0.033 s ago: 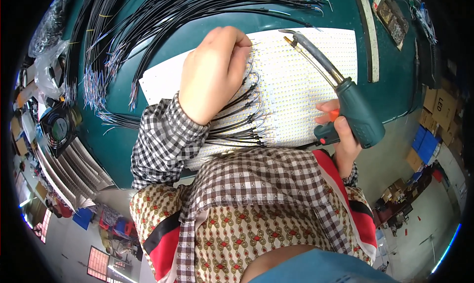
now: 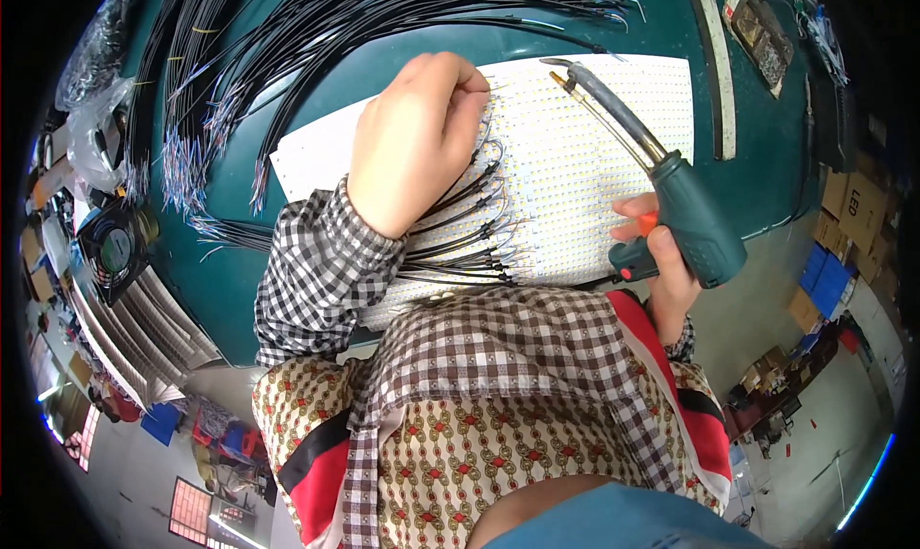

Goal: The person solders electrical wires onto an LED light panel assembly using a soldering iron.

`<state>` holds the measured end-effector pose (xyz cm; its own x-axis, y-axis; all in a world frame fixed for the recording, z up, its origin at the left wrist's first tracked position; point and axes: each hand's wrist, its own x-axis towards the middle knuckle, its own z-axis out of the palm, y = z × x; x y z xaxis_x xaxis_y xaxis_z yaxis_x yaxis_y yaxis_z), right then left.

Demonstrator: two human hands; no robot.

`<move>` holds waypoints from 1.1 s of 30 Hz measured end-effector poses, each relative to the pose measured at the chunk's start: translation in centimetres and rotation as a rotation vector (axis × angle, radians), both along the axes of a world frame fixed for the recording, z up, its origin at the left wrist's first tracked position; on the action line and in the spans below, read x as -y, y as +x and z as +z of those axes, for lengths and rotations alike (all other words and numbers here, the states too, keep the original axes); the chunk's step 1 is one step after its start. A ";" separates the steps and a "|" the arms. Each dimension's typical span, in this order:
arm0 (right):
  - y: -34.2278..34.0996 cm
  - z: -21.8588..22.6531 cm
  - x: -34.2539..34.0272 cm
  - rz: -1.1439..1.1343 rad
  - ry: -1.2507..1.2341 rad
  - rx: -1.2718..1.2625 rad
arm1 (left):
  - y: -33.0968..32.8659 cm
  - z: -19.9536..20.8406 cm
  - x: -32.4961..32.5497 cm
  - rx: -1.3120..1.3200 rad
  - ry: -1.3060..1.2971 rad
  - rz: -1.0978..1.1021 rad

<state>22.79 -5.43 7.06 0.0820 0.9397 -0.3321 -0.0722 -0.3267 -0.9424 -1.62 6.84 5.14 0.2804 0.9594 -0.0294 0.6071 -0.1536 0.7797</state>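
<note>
Green tabletop (image 2: 661, 32) lies beneath the work, with a pale workshop floor (image 2: 824, 453) curving away beyond it; on the near part of the table rests a white board (image 2: 575, 185) dotted with rows of small yellowish spots; short black wires (image 2: 470, 228) lie across its middle, their bare ends fanning to the right.

The left hand (image 2: 412, 137) bends over the board's upper middle, thumb and fingers drawn together beside the wire ends; whether they pinch a wire cannot be told; the right hand (image 2: 671, 271) grasps a green soldering gun (image 2: 700, 218) by its handle, the bent metal nose slanting up and left over the board, apart from the left fingers.

Long bundles of black cable (image 2: 316, 46) spread along the far and left sides of the table; at the upper right, beside a long pale strip (image 2: 716, 70), sits a small tray (image 2: 764, 34) with brown, crusty stuff in it; a crumpled clear plastic bag (image 2: 91, 147) lies at the left, its contents unclear, above a black fan (image 2: 113, 249); far right stand closed-looking cardboard boxes (image 2: 860, 204), contents hidden.
</note>
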 end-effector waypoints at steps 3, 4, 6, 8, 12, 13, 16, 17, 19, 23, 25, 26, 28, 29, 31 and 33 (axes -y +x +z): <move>0.0 0.4 -0.1 0.042 -0.020 0.024 | -0.1 -0.8 -0.2 0.081 -0.067 0.028; -0.1 0.3 0.0 0.042 -0.021 0.025 | -0.1 -1.0 -0.4 0.082 -0.068 0.028; -0.1 -0.1 0.3 0.027 -0.006 0.003 | -0.1 -1.3 -0.6 0.086 -0.043 0.027; -0.2 0.0 0.3 0.029 -0.012 0.000 | 0.0 -1.2 -0.4 0.082 -0.065 0.033; -0.2 0.2 0.4 0.046 -0.047 0.005 | 0.3 -1.0 -0.4 0.066 -0.093 0.061; -0.1 0.2 0.5 0.045 -0.049 0.006 | 0.4 -1.0 -0.4 0.067 -0.096 0.061; 0.0 0.1 0.7 0.066 -0.058 0.019 | 0.7 -0.9 -0.4 -0.050 -0.032 0.050; 0.0 0.1 0.7 0.074 -0.059 0.020 | 0.7 -0.9 -0.4 -0.056 -0.037 0.058; -0.1 0.1 0.9 0.082 -0.062 0.022 | 0.7 -0.9 -0.4 -0.061 -0.043 0.065; 0.1 -0.3 1.4 0.112 -0.050 0.038 | 0.5 -1.1 -0.6 -0.044 -0.034 0.054; 0.2 -0.7 1.5 0.134 -0.029 0.054 | 0.5 -1.1 -0.7 -0.034 -0.046 0.049; 0.3 -1.0 1.5 0.121 0.004 0.045 | 0.5 -1.1 -0.8 -0.035 -0.047 0.044; 0.2 -1.0 1.5 0.108 0.034 0.036 | 0.5 -1.0 -0.8 -0.036 -0.049 0.039; 0.0 -0.8 1.4 0.101 0.037 0.046 | 0.5 -1.0 -0.8 -0.032 -0.053 0.043; 0.0 -0.9 1.4 0.093 0.040 0.058 | 0.5 -1.0 -0.8 -0.026 -0.057 0.046; 0.3 -1.2 1.4 0.135 0.070 0.109 | 0.6 -1.1 -0.7 -0.034 -0.057 0.051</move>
<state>23.11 -6.88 5.88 -0.0150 0.9650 -0.2617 0.0716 -0.2601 -0.9629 -1.04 7.59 4.06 0.2287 0.9690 -0.0929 0.6390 -0.0774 0.7653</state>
